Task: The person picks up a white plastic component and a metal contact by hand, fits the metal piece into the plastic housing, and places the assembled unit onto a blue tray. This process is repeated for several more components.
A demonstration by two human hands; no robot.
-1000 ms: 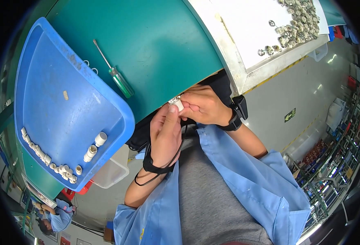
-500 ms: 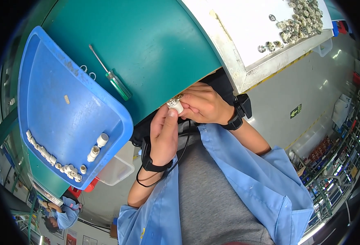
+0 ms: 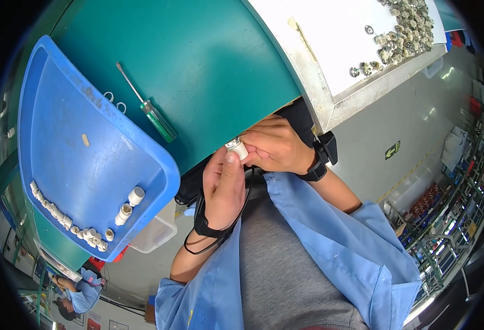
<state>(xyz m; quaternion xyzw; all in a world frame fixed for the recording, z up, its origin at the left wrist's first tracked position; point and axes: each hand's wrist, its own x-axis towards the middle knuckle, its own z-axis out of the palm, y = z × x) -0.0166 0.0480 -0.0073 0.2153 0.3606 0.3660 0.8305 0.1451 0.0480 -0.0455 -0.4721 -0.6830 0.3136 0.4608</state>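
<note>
A small white cylindrical socket (image 3: 236, 150), ceramic-looking and fitted with metal at its far end, is pinched between both hands just off the bench's near edge. My left hand (image 3: 223, 184) grips its lower side, thumb laid along the white body. From the right, my right hand (image 3: 277, 144) closes its fingers round the metal end, so part of that end is hidden. On the bench beyond lies a screwdriver (image 3: 158, 120) with a green handle, its tip pointing away. Similar white cylinders (image 3: 123, 214) stand in the blue tray (image 3: 101, 148) at the left.
A metal-edged white board (image 3: 330, 49) at the far right carries a heap of small metal-and-ceramic parts (image 3: 409, 36). Two white rings (image 3: 121, 106) lie by the tray's rim. A clear plastic bin (image 3: 155, 235) sits below the tray. Another person (image 3: 83, 291) works at the lower left.
Both hands still hold the socket, which has turned slightly, and less of its metal end shows. The view has shifted a little, moving the tray and board slightly in the picture.
</note>
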